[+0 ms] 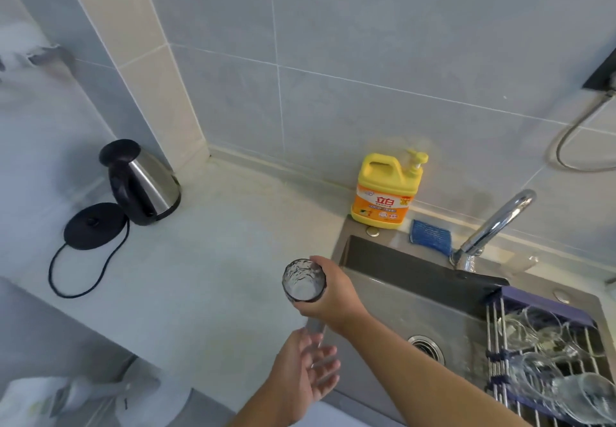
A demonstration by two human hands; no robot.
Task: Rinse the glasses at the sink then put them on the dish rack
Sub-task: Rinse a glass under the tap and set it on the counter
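Now the right hand (330, 298) holds a glass (304, 281), fingers clamped round its side, above the surface (200, 276) at the sink's (400, 310) 9 o'clock edge. At the glass's 6 o'clock the left hand (305, 378) hovers, fingers apart, holding nothing. The rack (543, 303), bearing other glasses (540, 370), lies at 4 o'clock.

Dish rack (546, 305) and its glasses (533, 373) partly beyond right edge.

A smoky-grey, ripple-patterned glass (304, 280) against a pale grey tabletop (206, 260). Far right: a yellow detergent bottle (386, 189) with an orange label, a blue scouring pad (430, 236), a grey sink (410, 270) and a purple-framed dish rack (546, 305). Far left: a black-and-silver kettle (141, 181).
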